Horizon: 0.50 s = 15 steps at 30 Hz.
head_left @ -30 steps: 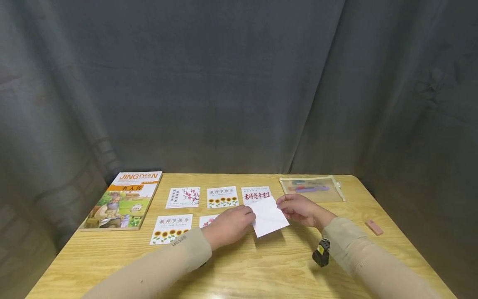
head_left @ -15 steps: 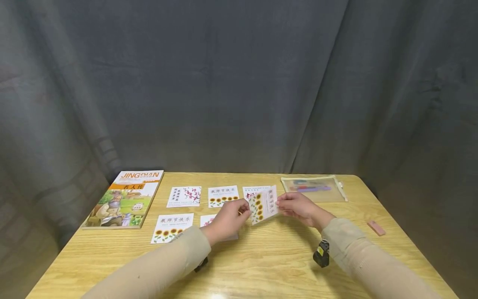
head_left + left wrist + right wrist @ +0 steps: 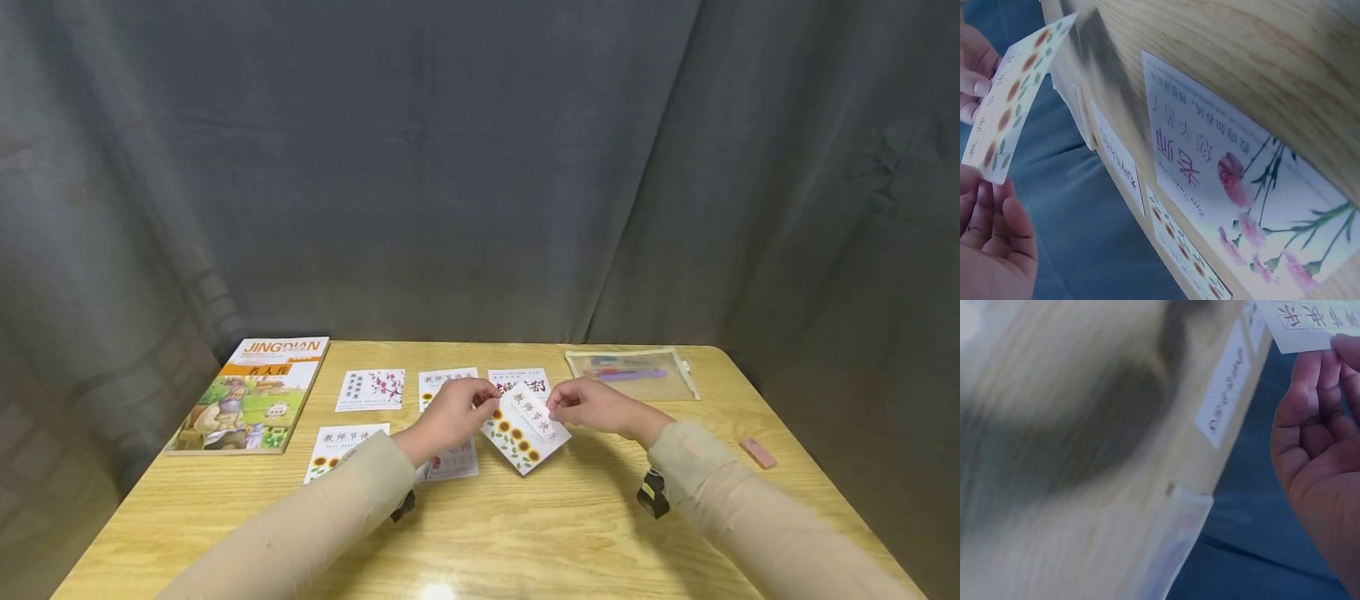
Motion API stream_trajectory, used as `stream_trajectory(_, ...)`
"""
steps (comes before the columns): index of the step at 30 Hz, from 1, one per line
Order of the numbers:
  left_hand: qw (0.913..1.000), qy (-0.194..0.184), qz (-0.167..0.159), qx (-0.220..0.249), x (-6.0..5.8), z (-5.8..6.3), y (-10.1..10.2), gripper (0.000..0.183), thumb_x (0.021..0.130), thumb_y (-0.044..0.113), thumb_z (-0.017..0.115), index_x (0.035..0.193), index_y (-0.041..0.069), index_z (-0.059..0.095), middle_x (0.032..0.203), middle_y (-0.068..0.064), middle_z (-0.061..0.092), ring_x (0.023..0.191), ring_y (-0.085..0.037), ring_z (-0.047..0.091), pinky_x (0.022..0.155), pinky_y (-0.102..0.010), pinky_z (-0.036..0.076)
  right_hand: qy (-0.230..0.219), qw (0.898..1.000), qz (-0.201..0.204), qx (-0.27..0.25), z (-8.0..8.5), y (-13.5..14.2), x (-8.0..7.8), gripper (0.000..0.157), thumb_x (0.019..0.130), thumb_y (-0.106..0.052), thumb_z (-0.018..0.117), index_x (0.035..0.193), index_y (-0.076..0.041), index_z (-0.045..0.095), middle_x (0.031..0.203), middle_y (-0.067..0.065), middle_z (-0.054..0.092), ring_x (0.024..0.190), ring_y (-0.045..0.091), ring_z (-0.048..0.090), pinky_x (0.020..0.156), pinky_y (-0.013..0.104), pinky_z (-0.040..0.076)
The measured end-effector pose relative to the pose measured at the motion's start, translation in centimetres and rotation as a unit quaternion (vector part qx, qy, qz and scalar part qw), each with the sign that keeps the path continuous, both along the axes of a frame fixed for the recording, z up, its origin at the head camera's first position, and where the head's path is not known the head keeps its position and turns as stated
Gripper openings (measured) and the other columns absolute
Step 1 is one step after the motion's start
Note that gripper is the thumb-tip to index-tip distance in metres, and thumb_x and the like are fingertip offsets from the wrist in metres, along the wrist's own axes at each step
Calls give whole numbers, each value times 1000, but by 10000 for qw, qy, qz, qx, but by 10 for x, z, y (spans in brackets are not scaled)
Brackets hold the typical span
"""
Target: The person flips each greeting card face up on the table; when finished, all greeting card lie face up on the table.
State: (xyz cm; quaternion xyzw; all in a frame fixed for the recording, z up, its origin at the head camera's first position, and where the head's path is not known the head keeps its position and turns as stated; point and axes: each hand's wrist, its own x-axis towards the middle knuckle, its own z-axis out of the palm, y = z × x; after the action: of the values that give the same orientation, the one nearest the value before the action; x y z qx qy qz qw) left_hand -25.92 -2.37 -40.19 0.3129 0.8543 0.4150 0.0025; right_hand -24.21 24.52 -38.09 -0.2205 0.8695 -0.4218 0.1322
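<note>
Both hands hold one sunflower greeting card (image 3: 527, 429) above the table, tilted, its printed face toward the head camera. My left hand (image 3: 448, 414) pinches its left corner, and my right hand (image 3: 600, 407) pinches the right side. In the left wrist view the raised card (image 3: 1019, 94) shows a row of sunflowers. Behind it on the table lies a card with red lettering (image 3: 517, 377), partly covered. A carnation card (image 3: 1222, 187) lies under my left hand, mostly hidden in the head view. A second sunflower card (image 3: 435, 382) is partly hidden behind that hand.
A plum blossom card (image 3: 371, 390) and another sunflower card (image 3: 337, 442) lie to the left. A book (image 3: 251, 400) sits at the table's far left. At the back right is a clear zip pouch (image 3: 645, 387) with pens; a pink eraser-like block (image 3: 758, 452) lies nearer the right edge.
The held card showed its blank white back, then was turned over and rotated, so its sunflower print and lettering now face the head camera. Both hands stay on it.
</note>
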Motion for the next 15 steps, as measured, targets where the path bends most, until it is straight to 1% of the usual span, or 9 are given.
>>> stream_trajectory(2, 9999, -5, -80, -135, 1, 0, 0, 9, 101, 9, 64, 101, 9, 72, 84, 6, 66, 76, -9, 59, 69, -26, 53, 98, 9999, 15, 118, 4, -1, 0, 5, 95, -1, 63, 95, 2, 67, 79, -1, 60, 70, 12, 48, 65, 25, 42)
stream_trajectory(4, 9997, -176, -50, -134, 2, -1, -1, 8, 102, 8, 64, 98, 10, 71, 84, 6, 65, 75, -8, 57, 69, -26, 52, 176, 9997, -131, 131, 5, -3, 0, 7, 96, -2, 63, 98, 3, 68, 84, 2, 63, 74, 14, 50, 67, 28, 45)
stream_trajectory(5, 9996, -278, -3, -87, 3, -2, -2, 8, 102, 8, 63, 98, 9, 70, 85, 6, 64, 76, -9, 57, 70, -27, 52, 154, 9995, -261, 82, 4, -3, -1, 9, 97, -3, 63, 101, 4, 68, 88, 3, 64, 77, 15, 53, 70, 31, 48)
stream_trajectory(7, 9984, -551, 116, 74, 3, -4, -3, 8, 103, 7, 61, 99, 8, 68, 86, 4, 63, 77, -10, 56, 71, -28, 52, -3, 9984, -559, -119, 0, -1, -1, 16, 98, -6, 62, 109, 6, 66, 96, 7, 63, 85, 19, 57, 77, 38, 54)
stream_trajectory(9, 9957, -827, 250, 328, 2, -7, -5, 8, 104, 7, 59, 100, 7, 67, 88, 2, 62, 80, -13, 57, 71, -29, 52, -318, 9947, -861, -462, -4, 2, -1, 22, 100, -7, 62, 115, 9, 62, 99, 8, 62, 91, 23, 62, 84, 46, 57)
stream_trajectory(10, 9939, -945, 328, 470, 2, -8, -5, 8, 104, 6, 59, 100, 6, 66, 88, 0, 61, 80, -15, 58, 70, -29, 51, -484, 9921, -963, -648, -6, 4, 0, 23, 100, -7, 62, 116, 10, 60, 99, 9, 62, 93, 24, 63, 85, 48, 57)
stream_trajectory(11, 9918, -1057, 411, 585, 1, -9, -6, 8, 104, 6, 58, 100, 6, 65, 87, -1, 61, 80, -17, 58, 69, -28, 50, -660, 9889, -1044, -824, -8, 6, -1, 22, 100, -6, 61, 115, 10, 58, 99, 9, 62, 93, 24, 65, 86, 48, 58)
stream_trajectory(13, 9872, -1260, 529, 822, 0, -11, -6, 8, 104, 6, 58, 100, 5, 65, 86, -3, 60, 81, -24, 61, 66, -28, 49, -940, 9824, -1143, -1137, -10, 8, -1, 16, 101, -3, 60, 111, 10, 58, 97, 9, 63, 91, 21, 66, 86, 42, 59)
stream_trajectory(15, 9830, -1412, 626, 997, 0, -12, -6, 8, 104, 5, 58, 100, 4, 64, 85, -5, 61, 83, -29, 63, 65, -28, 49, -1094, 9774, -1189, -1364, -11, 8, -1, 9, 101, 0, 58, 105, 8, 58, 96, 9, 63, 88, 18, 66, 83, 35, 60)
